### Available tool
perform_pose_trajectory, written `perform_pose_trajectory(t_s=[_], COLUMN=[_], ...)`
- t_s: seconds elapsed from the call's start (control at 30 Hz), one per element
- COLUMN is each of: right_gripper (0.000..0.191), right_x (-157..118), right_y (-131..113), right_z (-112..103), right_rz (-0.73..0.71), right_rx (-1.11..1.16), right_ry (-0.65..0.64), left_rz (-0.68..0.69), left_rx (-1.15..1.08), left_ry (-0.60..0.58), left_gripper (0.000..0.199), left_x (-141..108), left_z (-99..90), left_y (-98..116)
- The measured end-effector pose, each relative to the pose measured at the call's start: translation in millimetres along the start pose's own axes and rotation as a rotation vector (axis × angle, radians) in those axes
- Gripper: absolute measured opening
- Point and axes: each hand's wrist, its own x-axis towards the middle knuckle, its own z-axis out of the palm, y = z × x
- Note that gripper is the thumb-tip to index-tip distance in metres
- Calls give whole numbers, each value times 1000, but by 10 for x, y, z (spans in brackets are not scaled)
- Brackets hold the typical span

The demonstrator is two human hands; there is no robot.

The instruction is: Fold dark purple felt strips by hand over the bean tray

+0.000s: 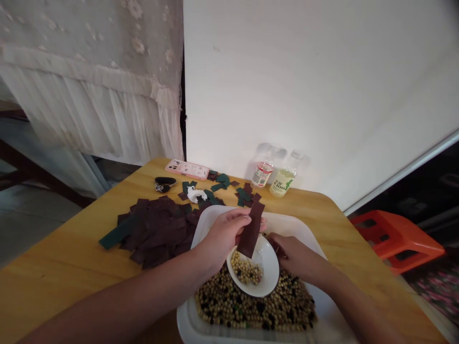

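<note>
My left hand (229, 228) pinches a dark brown strip (253, 229) between thumb and fingers, tilted above a white bowl (271, 260). Small pale round beads (247, 271) lie inside the bowl. My right hand (289, 254) is at the bowl's right rim with its fingers curled in; what they hold, if anything, is hidden. Beneath the bowl, a mass of tan and black beads (258, 310) with a few green ones fills much of a white tray (304, 228).
Left of the tray lies a heap of dark brown strips (161, 229) with a green strip (120, 233). Toward the wall are a phone (187, 169), a black-banded object (165, 184), crumpled white tissue (196, 194) and two bottles (263, 173) (282, 181). An orange stool (398, 239) stands right.
</note>
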Motion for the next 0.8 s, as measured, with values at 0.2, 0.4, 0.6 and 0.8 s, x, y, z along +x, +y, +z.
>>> perform_pose_trajectory(t_s=[0.2,0.4,0.6,0.8], right_gripper=[7,9,7,14], right_x=[31,33,17,77], right_y=[70,108,152,148], right_z=[1,1,25,-83], right_rz=[86,91,79,98], right_rx=[-75,-102,-102,-79], right_ry=[56,84,99,282], left_rz=[-17,-6,-8,8], left_rx=[14,5,13,25], left_ry=[-6,-25,-26,-57], left_gripper=[23,23,22,22], left_x=[-3,5,1,11], left_z=[9,5,9,-16], left_y=[11,4,1,-19])
